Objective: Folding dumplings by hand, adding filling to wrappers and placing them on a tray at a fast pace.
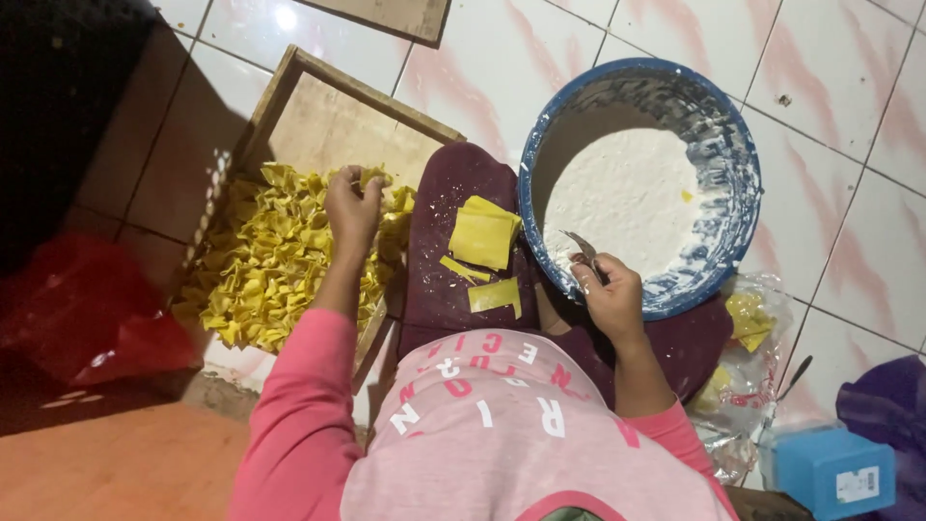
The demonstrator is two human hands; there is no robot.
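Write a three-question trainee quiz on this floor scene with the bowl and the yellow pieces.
1. True or false: the left hand rests on the heap of folded yellow pieces in the wooden tray.
2. What does the right hand hold? A) a blue box B) a small metal spoon C) a red bag
3. Fill in: the flat yellow squares lie on the person's ____.

Key
1. True.
2. B: the spoon dips into the white filling in the blue bowl.
3. Lap, on the dark red cloth.
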